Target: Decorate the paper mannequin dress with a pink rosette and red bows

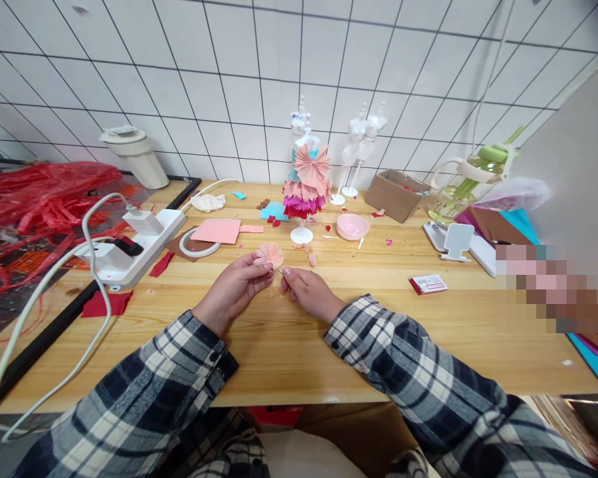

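Observation:
A small pink pleated paper fan (pixel 269 256) is pinched between the thumb and fingers of my left hand (pixel 239 285). Close beside it, my right hand (pixel 309 290) is closed, thumb against finger, on a thin pin-like piece (pixel 278 270) whose tip points at the fan's lower edge. Just beyond my hands stands a white mini dress form (pixel 301 126) on a round base. It wears a layered paper dress (pixel 303 189) in blue, pink and magenta, with a larger pink pleated fan (pixel 313 164) on its front.
A pink bowl (pixel 352 227), two bare dress forms (pixel 361 136) and a cardboard box (pixel 396 194) stand behind, to the right. Pink paper (pixel 216 231) overlaps a tape roll (pixel 199 249) on the left, near a power strip (pixel 147 249) with looping cables. A phone stand (pixel 457 240) is at right.

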Demonstrator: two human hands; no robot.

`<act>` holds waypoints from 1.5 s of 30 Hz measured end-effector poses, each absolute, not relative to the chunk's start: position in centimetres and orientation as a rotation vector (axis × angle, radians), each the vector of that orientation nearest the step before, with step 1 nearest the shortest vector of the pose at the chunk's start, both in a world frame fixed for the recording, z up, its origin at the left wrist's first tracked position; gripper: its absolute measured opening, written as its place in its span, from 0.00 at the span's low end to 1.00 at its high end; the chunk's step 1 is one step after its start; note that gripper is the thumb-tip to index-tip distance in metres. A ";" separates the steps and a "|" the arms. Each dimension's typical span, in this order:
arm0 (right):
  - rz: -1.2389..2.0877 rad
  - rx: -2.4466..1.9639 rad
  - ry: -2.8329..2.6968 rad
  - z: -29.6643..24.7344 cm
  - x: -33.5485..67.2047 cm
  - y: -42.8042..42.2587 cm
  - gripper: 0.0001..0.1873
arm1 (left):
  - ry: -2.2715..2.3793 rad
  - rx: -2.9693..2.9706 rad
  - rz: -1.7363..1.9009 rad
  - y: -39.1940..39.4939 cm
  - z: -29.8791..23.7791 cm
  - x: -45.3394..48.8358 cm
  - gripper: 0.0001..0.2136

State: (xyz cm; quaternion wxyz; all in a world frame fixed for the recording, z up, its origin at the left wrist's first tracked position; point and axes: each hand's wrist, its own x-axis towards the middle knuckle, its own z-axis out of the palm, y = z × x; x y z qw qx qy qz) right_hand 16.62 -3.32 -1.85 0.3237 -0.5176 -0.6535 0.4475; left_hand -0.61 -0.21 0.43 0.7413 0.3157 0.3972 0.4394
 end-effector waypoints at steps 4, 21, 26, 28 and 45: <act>1.178 -1.353 -1.726 -1.8 16.6 -3.2 0.24 | 0.885 0.701 0.964 -0.3 0.4 -0.5 0.11; 1.203 -1.353 -1.738 -1.6 16.6 -3.2 0.23 | 0.882 0.707 0.964 -0.1 0.1 -0.7 0.10; 1.273 -1.382 -1.676 -1.3 16.7 -3.3 0.24 | 0.899 0.716 0.977 -0.1 0.1 -0.7 0.08; 1.286 -1.374 -1.670 -1.3 16.7 -3.3 0.24 | 0.906 0.736 0.980 -0.1 0.0 -0.7 0.09; 1.348 -1.334 -1.684 -1.3 16.6 -3.2 0.23 | 0.949 0.863 0.953 -0.2 0.2 -0.6 0.16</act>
